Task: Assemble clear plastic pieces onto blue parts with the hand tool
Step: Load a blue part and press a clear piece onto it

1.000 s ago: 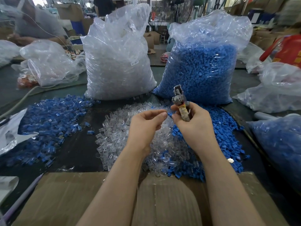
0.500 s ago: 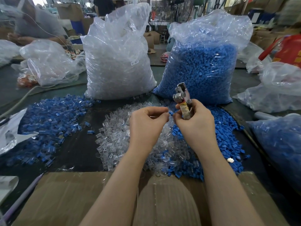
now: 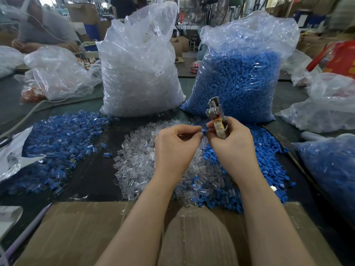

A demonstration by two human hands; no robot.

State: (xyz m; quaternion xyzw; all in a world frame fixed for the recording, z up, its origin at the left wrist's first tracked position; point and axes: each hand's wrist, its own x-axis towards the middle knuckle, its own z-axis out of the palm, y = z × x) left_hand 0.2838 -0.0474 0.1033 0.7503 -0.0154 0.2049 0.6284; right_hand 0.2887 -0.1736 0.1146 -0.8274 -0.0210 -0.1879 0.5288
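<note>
Two big bags stand behind your dark bench (image 3: 92,179). Your left hand (image 3: 175,150) pinches a blue part (image 3: 204,133) just left of the tool (image 3: 216,118), which your right hand (image 3: 233,144) grips upright, head above the part.

Small blue part (image 3: 204,133) pinched at fingertips; metal hand tool (image 3: 216,114) upright; clear pieces (image 3: 138,162) heaped on table.
</note>
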